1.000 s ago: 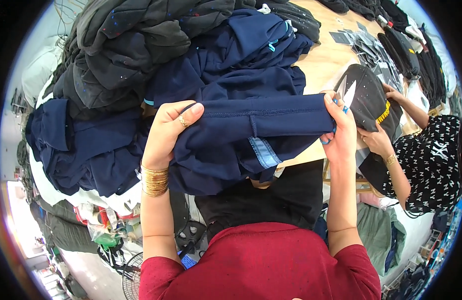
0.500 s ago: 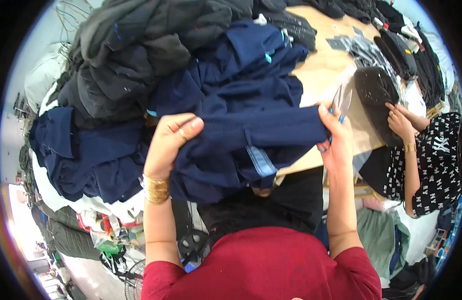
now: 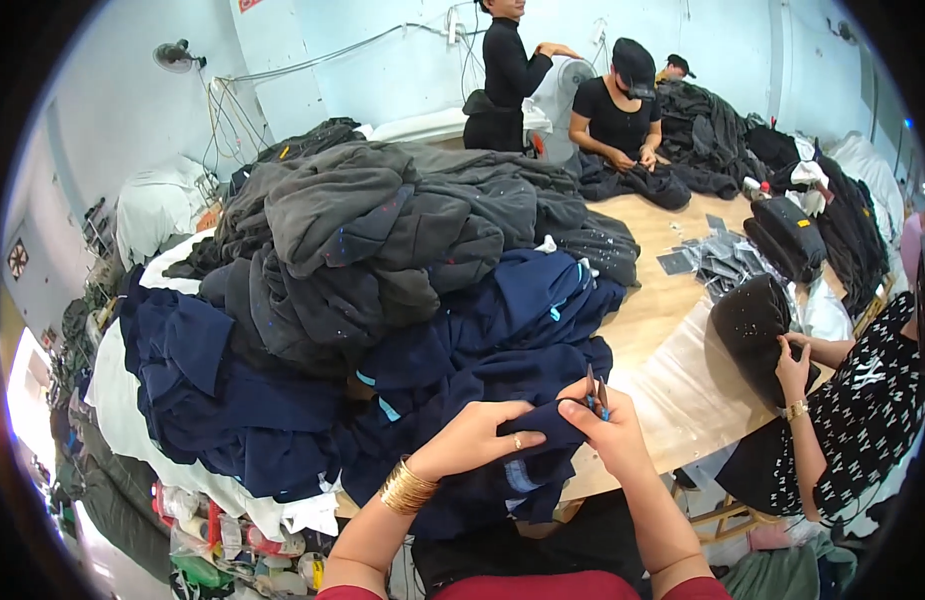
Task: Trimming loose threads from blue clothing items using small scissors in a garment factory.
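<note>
My left hand (image 3: 477, 437), with gold bangles at the wrist and a ring, pinches a fold of a navy blue garment (image 3: 502, 470) at the table's near edge. My right hand (image 3: 612, 430) holds small thread snips (image 3: 594, 390) with the blades pointing up, right at the same fold of the garment. The garment hangs partly over the table edge toward my lap. Behind it lies a pile of navy garments (image 3: 282, 400).
A big heap of dark grey garments (image 3: 402, 220) covers the table's middle. The wooden table (image 3: 672, 300) shows bare at right, with small flat packets (image 3: 722, 262). A person at right (image 3: 842, 410) handles a black garment. Two people work at the far end.
My head has lifted, so the far end of the room and other workers now show. Both hands have come closer together on the navy garment, gathering it into a small fold.
</note>
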### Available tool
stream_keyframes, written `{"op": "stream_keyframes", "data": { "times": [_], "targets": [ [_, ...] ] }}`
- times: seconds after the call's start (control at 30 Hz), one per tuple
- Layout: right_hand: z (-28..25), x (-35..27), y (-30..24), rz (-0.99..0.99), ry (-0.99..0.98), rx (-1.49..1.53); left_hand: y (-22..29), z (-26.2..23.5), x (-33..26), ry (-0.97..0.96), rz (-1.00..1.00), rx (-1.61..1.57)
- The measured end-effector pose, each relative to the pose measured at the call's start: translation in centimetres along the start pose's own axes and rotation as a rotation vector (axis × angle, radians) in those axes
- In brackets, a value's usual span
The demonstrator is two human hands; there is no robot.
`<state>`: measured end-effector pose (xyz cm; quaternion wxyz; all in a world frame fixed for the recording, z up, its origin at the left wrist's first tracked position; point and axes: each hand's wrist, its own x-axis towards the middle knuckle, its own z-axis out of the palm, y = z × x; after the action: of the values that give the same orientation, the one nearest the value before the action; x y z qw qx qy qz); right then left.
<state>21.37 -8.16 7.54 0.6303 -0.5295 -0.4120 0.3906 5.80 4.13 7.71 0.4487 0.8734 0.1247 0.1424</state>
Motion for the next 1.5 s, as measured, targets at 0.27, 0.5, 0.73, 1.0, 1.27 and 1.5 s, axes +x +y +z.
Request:
{"op": "stream_keyframes", "data": {
  "times": [0.27, 0.5, 0.73, 1.0, 1.27, 1.5],
  "targets": [
    [-1.1, -0.2, 5.7, -0.376, 0.163, -0.616, 1.2, -2.3, -1.8, 0.206, -0.196, -0.538],
    [-4.2, 2.4, 5.9, -0.374, 0.421, -0.624, 1.8, -5.0, -1.1, 0.503, -0.041, -0.414],
    [-4.2, 2.0, -2.2, -0.036, -0.087, -0.178, -2.1, -7.7, -0.2, 0.753, 0.044, -0.206],
    [-2.4, 2.8, 4.9, -0.151, 0.001, -0.378, -5.6, -6.4, -2.7, 0.517, -0.159, 0.619],
    [2.3, 4.0, -0.2, -0.227, -0.240, -0.151, 0.2, -3.8, 0.1, 0.347, 0.197, 0.239],
    [0.4, 3.6, 0.5, -0.329, 0.107, -0.398, 0.9, -5.3, -1.9, 0.363, -0.009, -0.235]
  ]
}}
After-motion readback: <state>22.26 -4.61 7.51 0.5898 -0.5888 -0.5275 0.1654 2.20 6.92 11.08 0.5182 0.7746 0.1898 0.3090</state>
